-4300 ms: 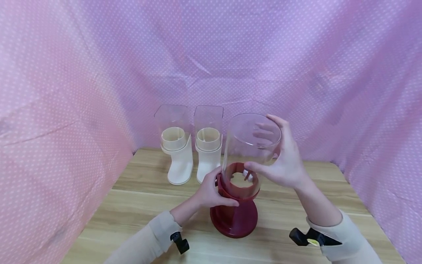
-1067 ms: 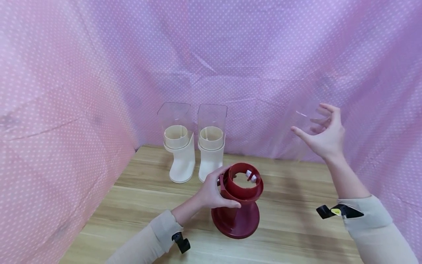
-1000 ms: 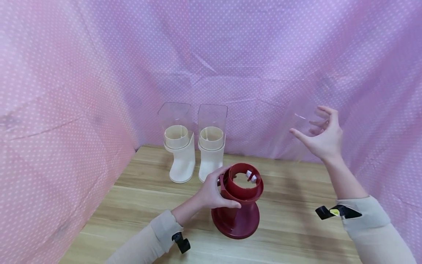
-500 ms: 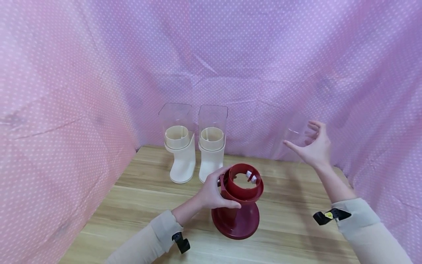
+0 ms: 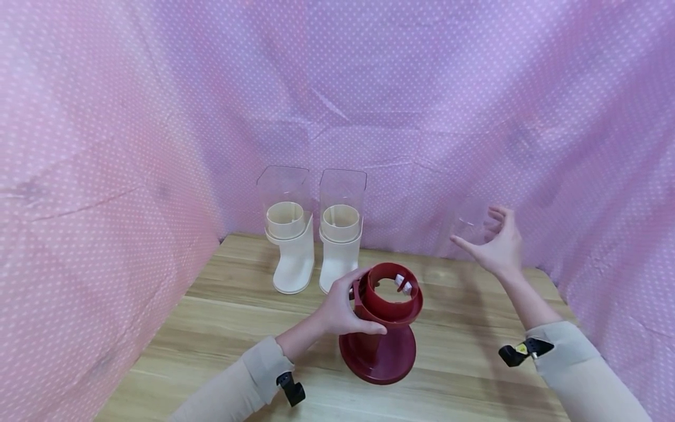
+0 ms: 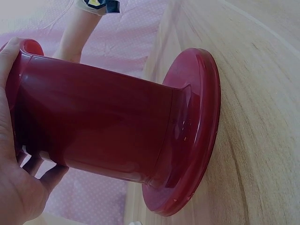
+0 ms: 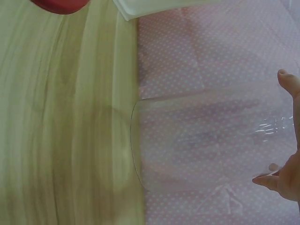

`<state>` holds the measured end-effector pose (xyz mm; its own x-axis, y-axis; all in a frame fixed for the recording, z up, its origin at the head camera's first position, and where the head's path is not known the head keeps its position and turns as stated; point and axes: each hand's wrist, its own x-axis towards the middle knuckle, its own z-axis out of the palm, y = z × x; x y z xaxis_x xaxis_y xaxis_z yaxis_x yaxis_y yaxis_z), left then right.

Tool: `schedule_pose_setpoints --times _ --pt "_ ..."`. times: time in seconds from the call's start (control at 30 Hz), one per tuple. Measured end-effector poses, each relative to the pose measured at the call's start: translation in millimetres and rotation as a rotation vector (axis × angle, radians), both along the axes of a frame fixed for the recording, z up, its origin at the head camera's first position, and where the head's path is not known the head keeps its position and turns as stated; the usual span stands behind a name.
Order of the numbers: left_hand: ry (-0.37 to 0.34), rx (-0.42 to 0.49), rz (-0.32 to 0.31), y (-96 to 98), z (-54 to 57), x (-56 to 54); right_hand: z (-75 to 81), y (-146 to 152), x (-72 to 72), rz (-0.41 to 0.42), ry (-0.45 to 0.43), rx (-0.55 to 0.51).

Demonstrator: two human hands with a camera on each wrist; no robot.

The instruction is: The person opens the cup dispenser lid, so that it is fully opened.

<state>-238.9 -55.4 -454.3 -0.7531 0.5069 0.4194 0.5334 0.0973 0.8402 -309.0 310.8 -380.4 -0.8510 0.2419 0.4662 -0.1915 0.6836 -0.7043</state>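
Pink dotted cloth (image 5: 337, 76); clear cylinder (image 7: 206, 139) faint against it.

Layout of the table (image 5: 221, 328), from the person's side.
Front centre: stand (image 5: 390, 313), left hand (image 5: 337, 310) around its left side. Behind it, leftward: left dispenser (image 5: 295, 258) and right dispenser (image 5: 338, 258), side by side. Back right: cylinder (image 7: 206, 140) in the right hand (image 5: 501, 246). Rear: cloth (image 5: 390, 88).

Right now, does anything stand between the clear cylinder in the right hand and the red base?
Nothing visible does. The left hand grips the red base from the side away from the clear cylinder, and the two white stands are left of that path.
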Motion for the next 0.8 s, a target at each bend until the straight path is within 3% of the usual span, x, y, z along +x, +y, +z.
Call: schedule_pose_setpoints --times 0.37,0.8 --pt "0.003 0.0 0.003 -0.5 -1.6 -0.4 -19.3 4.8 -5.5 -0.022 -0.003 0.02" --pt "0.043 0.012 -0.011 -0.1 -4.2 -0.8 -29.7 5.9 -6.9 -0.007 0.008 0.006"
